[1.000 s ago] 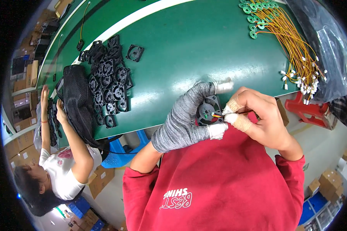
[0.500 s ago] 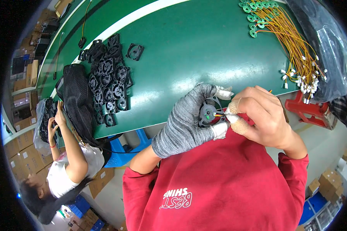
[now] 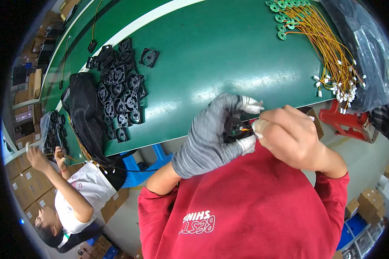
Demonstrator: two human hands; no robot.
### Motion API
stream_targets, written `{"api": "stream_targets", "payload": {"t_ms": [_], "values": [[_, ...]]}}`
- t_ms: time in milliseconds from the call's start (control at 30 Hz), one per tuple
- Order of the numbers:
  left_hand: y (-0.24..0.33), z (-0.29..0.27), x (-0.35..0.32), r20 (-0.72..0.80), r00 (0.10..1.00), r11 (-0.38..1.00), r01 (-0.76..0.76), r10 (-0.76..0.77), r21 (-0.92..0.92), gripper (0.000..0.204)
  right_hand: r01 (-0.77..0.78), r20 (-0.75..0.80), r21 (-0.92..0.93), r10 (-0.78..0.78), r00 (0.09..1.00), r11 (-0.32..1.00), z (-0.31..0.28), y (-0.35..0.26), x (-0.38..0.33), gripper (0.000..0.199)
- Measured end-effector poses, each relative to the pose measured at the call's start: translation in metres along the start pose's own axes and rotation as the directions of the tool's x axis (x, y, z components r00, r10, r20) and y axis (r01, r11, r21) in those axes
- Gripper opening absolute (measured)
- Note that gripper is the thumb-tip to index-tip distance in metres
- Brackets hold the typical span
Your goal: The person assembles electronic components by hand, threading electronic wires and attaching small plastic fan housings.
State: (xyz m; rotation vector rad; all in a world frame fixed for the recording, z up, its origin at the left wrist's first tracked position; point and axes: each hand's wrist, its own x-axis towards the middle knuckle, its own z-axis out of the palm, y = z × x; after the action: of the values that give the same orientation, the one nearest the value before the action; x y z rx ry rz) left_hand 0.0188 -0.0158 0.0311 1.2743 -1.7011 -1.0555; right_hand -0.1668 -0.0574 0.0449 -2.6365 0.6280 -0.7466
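Just toward three o'clock of centre, a black fan (image 3: 234, 128) is clasped now by the half-curled, gloved left hand (image 3: 209, 136); at the fan's three o'clock, coloured wires (image 3: 246, 129) are pinched by the right hand (image 3: 291, 138), fingertips closed.

On tabletop (image 3: 194, 64), left: frame pile (image 3: 119, 86) | right of pile: lone frame (image 3: 149, 57) | left of pile: mesh bundle (image 3: 85, 108) | tabletop right: wired boards (image 3: 320, 39) | right of boards: plastic bag (image 3: 369, 60) | in left hand (image 3: 212, 134): fan housing (image 3: 233, 127)
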Motion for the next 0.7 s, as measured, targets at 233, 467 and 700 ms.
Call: {"api": "stream_targets", "payload": {"t_ms": [233,467,700], "values": [[-0.0023,-0.0027,0.0054,0.126,0.987,0.925,0.135,-0.095,-0.356,0.053,-0.134,-0.05,0.49,0.181,0.982,0.862,-0.0007,0.0095,-0.0006,0.017],[-0.0043,0.0017,0.0042,0.171,0.972,0.849,0.227,-0.163,-0.478,0.053,-0.014,-0.145,0.289,0.058,0.988,0.957,0.0039,0.0112,-0.0009,0.02],[-0.0035,0.0004,0.0017,0.131,0.985,0.908,0.155,-0.112,-0.389,0.054,0.046,-0.104,0.235,-0.022,0.994,0.971,0.002,0.012,-0.0018,0.019]]}}
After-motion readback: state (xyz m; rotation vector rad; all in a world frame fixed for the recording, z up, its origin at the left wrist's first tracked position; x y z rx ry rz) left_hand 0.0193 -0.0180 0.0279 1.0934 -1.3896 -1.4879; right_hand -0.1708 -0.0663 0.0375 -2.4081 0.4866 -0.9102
